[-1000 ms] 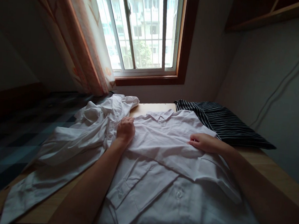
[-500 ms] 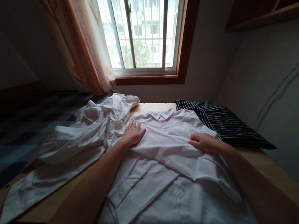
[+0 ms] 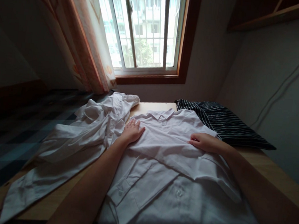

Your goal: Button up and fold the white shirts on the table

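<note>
- While both my hands rest on it, the white shirt [image 3: 161,151] lies right under them, spread over the tabletop [image 3: 265,167], middle of view.
- Long axis: runs from collar [image 3: 162,116] at the far, window end back toward me.
- Left grip [image 3: 132,133]: released, palm down, fingers spread and pointing away, on the shirt's left edge near the shoulder.
- Right grip [image 3: 203,143]: fingers curled, thumb low against the cloth on the right side; can't tell if any fabric is pinched.
- Shirt body stretches between the two; left grip is nearer the collar.
- Cuff [image 3: 120,191] sits on the near left part, well nearer me than left grip, beside my left forearm.
- Count: one spread white shirt, one collar, one buttoned cuff showing clearly.
- One crumpled white garment [image 3: 84,141], left of the shirt, near left grip.
- One dark striped cloth [image 3: 224,122], far right, beyond right grip.
- One checked cover [image 3: 6,155] on far left; one curtain [image 3: 75,32], one window [image 3: 146,31] ahead.
</note>
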A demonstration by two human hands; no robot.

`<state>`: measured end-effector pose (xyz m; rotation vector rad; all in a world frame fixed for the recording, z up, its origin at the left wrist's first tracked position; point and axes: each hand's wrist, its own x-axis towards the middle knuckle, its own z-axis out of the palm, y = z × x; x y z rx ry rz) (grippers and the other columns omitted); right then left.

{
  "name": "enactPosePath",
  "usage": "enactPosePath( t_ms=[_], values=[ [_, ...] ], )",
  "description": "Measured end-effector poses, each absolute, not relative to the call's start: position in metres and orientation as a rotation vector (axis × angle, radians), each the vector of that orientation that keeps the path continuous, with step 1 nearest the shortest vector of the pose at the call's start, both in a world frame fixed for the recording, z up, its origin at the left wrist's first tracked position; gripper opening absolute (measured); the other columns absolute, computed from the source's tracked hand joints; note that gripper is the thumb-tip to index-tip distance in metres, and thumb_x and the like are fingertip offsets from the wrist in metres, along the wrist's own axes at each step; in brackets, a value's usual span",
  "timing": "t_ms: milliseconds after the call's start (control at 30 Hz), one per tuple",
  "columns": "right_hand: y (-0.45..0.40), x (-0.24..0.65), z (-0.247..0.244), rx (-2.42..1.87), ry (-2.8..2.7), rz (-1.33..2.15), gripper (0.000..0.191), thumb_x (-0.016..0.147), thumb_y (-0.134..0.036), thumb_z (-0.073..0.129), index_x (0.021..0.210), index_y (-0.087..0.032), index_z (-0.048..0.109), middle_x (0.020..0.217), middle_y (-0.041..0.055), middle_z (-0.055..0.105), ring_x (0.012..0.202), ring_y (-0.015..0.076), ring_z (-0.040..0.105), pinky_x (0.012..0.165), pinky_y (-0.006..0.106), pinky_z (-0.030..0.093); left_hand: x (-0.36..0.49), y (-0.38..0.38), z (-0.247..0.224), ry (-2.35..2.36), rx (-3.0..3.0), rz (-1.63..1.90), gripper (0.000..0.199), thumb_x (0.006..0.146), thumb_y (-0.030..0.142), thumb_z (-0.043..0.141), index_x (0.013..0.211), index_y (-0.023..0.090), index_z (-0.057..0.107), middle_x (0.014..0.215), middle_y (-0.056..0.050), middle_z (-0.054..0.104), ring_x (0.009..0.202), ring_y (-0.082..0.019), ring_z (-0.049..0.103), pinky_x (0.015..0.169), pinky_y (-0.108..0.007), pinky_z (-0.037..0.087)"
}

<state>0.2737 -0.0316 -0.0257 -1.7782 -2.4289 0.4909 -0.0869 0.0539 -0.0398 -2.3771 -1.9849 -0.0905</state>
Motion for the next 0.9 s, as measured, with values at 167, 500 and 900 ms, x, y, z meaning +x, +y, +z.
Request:
enactPosePath(
  t_ms=[167, 500, 900],
  values=[
    [-0.0334, 0.2718, -0.0219, -1.788, -2.429, 0.497, 0.034, 0.094, -0.046, 0.049, 0.085, -0.018, 0.068, 0.088, 0.0081, 0.072, 0.076, 0.0193, 0.06, 0.063, 0.026, 0.038, -0.0858, 0.0543, -0.0397, -2.021, -2.356, -0.099, 0.068, 0.101, 0.055, 0.029, 0.152, 0.012, 0.039, 0.162, -0.02, 0.03, 0.153, -0.032, 0.021, 0.121, -0.044, 0.021],
    [-0.0333, 0.2713, -0.0223, -1.783, -2.43, 0.49, 0.034, 0.094, -0.045, 0.049, 0.084, -0.019, 0.068, 0.087, 0.0072, 0.072, 0.075, 0.0196, 0.061, 0.063, 0.026, 0.037, -0.0851, 0.0508, -0.0334, -2.038, -2.309, -0.09, 0.064, 0.101, 0.055, 0.03, 0.152, 0.018, 0.042, 0.16, -0.018, 0.036, 0.151, -0.033, 0.027, 0.119, -0.049, 0.024],
    [-0.0339, 0.2703, -0.0219, -1.801, -2.428, 0.486, 0.034, 0.093, -0.045, 0.049, 0.084, -0.018, 0.068, 0.086, 0.0075, 0.072, 0.074, 0.0192, 0.06, 0.062, 0.026, 0.037, -0.0918, 0.052, -0.0331, -2.05, -2.307, -0.181, 0.058, 0.101, 0.051, 0.032, 0.148, 0.023, 0.048, 0.162, -0.011, 0.034, 0.15, -0.03, 0.029, 0.12, -0.051, 0.024]
  ],
)
